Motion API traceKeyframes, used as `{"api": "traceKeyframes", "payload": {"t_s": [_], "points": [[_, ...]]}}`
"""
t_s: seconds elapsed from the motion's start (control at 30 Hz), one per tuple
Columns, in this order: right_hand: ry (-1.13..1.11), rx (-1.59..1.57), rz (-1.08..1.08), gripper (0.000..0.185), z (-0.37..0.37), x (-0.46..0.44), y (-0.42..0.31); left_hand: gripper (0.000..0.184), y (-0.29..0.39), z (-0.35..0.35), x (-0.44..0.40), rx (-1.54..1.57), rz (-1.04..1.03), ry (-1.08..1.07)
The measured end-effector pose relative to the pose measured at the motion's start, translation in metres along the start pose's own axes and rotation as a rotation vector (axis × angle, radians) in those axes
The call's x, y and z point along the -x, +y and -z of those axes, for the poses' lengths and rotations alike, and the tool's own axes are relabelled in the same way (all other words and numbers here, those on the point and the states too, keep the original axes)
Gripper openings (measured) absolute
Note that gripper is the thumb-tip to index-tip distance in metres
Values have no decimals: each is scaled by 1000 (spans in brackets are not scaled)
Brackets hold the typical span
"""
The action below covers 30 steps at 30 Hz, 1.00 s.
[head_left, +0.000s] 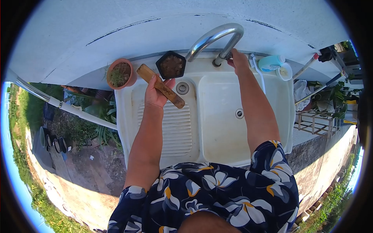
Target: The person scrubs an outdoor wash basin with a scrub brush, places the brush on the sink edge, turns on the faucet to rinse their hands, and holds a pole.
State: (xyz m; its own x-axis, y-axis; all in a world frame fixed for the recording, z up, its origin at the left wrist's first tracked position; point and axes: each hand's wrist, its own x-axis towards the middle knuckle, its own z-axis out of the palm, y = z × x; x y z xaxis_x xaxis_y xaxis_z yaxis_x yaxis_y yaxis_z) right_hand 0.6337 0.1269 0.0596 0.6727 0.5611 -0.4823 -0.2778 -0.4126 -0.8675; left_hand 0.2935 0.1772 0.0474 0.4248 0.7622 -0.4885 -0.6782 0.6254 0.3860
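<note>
My left hand is closed around a long brown wooden block, holding it at a slant above the ribbed side of the white sink. My right hand reaches to the base of the chrome faucet. Its fingers are closed at the faucet's side, on what looks like the handle, partly hidden by the hand. Just beyond the block stands a black hexagonal pot with soil in it. No water shows below the spout.
A terracotta pot with a small plant stands at the sink's left back corner. Along the right back edge are a white brush, a light-blue bottle and a white cup. A white wall rises behind. A metal rack stands at right.
</note>
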Motion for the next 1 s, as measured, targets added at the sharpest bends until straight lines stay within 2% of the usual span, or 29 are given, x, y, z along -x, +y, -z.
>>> {"api": "traceKeyframes", "payload": {"t_s": [0.13,0.4,0.57,0.63,0.73,0.8,0.87,0.93,0.97,1.0], "points": [[-50,-154,-4,31,6,3,4,26,2,-4,2,-26,38,-27],[-45,-107,-26,27,6,10,-4,30,3,4,-3,-19,48,7],[-78,-145,0,28,6,4,1,34,5,4,10,-73,58,114],[-56,-179,2,20,5,9,-1,36,3,5,13,-67,45,147],[-76,-193,22,19,6,7,3,38,1,8,19,-60,41,166],[-101,-197,28,25,8,6,3,38,0,7,23,-57,45,158],[-127,-198,31,32,7,10,3,28,-6,1,27,-2,75,157],[129,-157,11,37,-1,39,-3,26,-10,-9,35,12,72,151],[132,-155,10,37,-6,54,3,24,-11,-12,38,27,72,145],[159,-314,-29,35,-14,69,10,24,-11,-8,37,31,73,145]]}}
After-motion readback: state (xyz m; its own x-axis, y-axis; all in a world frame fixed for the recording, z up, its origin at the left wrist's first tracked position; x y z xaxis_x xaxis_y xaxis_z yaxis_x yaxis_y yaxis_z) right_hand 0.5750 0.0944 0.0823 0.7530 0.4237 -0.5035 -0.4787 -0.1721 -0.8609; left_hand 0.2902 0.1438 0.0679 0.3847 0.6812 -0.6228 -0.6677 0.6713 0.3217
